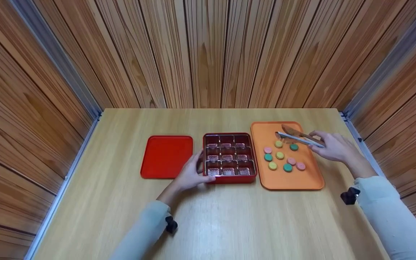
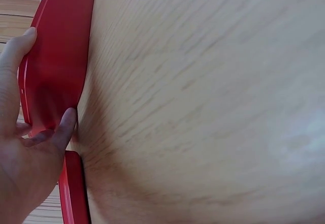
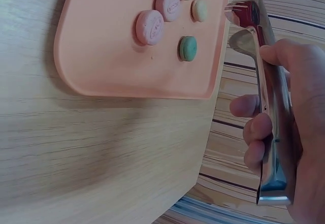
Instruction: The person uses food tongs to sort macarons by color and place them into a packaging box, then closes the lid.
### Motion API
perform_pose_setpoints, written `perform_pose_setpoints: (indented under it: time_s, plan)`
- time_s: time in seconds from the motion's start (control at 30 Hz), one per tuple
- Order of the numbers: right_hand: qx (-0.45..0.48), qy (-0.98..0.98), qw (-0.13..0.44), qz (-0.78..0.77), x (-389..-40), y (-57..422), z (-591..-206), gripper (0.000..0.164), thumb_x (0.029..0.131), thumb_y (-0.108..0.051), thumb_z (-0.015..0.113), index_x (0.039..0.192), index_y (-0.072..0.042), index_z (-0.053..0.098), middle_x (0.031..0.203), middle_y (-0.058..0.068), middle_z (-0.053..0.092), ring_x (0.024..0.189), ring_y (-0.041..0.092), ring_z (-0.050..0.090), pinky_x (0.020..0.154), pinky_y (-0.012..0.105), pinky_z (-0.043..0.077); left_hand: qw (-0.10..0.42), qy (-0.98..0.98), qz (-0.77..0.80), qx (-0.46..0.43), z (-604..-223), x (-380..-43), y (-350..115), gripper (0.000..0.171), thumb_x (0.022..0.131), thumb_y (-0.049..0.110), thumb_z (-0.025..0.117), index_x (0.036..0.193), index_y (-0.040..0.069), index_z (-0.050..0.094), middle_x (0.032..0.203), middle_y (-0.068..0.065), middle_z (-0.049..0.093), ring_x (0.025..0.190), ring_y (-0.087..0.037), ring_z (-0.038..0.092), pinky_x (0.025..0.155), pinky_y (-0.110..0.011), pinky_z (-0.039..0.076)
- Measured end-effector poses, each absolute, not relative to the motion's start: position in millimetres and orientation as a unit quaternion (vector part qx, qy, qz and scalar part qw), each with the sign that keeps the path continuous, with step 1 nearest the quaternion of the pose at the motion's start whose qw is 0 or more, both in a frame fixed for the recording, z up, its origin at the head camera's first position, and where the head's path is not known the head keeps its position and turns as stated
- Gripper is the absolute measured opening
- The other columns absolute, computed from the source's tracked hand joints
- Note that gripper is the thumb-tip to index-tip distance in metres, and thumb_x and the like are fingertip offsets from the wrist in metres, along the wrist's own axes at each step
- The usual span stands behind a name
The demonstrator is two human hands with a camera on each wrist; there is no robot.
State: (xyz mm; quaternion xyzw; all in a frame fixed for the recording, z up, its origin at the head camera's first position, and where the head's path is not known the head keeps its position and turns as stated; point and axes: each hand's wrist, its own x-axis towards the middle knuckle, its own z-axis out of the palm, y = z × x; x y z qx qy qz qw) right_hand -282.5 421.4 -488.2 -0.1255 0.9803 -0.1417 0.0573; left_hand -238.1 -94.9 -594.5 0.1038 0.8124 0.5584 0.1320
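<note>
In the head view, my left hand [image 1: 190,174] grips the near left corner of a red box [image 1: 230,179]. Its thumb lies along the front wall and its fingers along the left side. A clear plastic insert [image 1: 226,157] with several square compartments fills the box, and no macaron lies in them. My right hand [image 1: 332,147] holds metal tongs [image 3: 277,112], their two arms apart, above the far right part of an orange tray [image 1: 302,182]. Pink, green and yellow macarons [image 1: 287,167] are scattered on that tray, below the tong tips [image 3: 244,28]. Nothing shows between the tips.
A flat red lid [image 1: 167,157] lies left of the box, close to my left hand. The orange tray stands right beside the box's right side. Wood-patterned walls [image 1: 208,54] enclose the table [image 1: 208,224] at the back and both sides.
</note>
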Motion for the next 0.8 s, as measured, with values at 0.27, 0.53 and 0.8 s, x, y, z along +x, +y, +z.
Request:
perform_pose_setpoints:
  time_s: [0.27,0.53,0.8]
  plan:
    - [-0.115,0.979,0.090,-0.139,-282,435,-495,0.051,0.108,-0.035,0.069,0.148,-0.005,0.062,0.094,0.016,0.067,0.063,0.020,0.051,0.053,0.030,0.039,0.131,0.813,0.557,0.105,-594,-238,-96,0.122,0.089,0.027,0.098,0.182,0.014,0.020,0.185,-0.018,0.031,0.174,-0.040,0.030,0.143,-0.056,0.033]
    - [-0.082,0.975,0.137,-0.152,-279,446,-503,0.050,0.110,-0.036,0.066,0.151,-0.009,0.058,0.096,0.014,0.066,0.062,0.021,0.057,0.052,0.030,0.046,0.135,0.807,0.565,0.101,-595,-238,-96,0.122,0.089,0.027,0.098,0.182,0.015,0.020,0.186,-0.017,0.028,0.174,-0.039,0.031,0.140,-0.054,0.039]
    - [-0.078,0.973,0.153,-0.157,-278,448,-504,0.048,0.111,-0.036,0.061,0.151,-0.009,0.057,0.095,0.012,0.065,0.058,0.020,0.059,0.049,0.030,0.046,0.136,0.801,0.574,0.105,-595,-238,-96,0.123,0.089,0.024,0.098,0.182,0.013,0.018,0.185,-0.018,0.029,0.172,-0.041,0.036,0.136,-0.053,0.045]
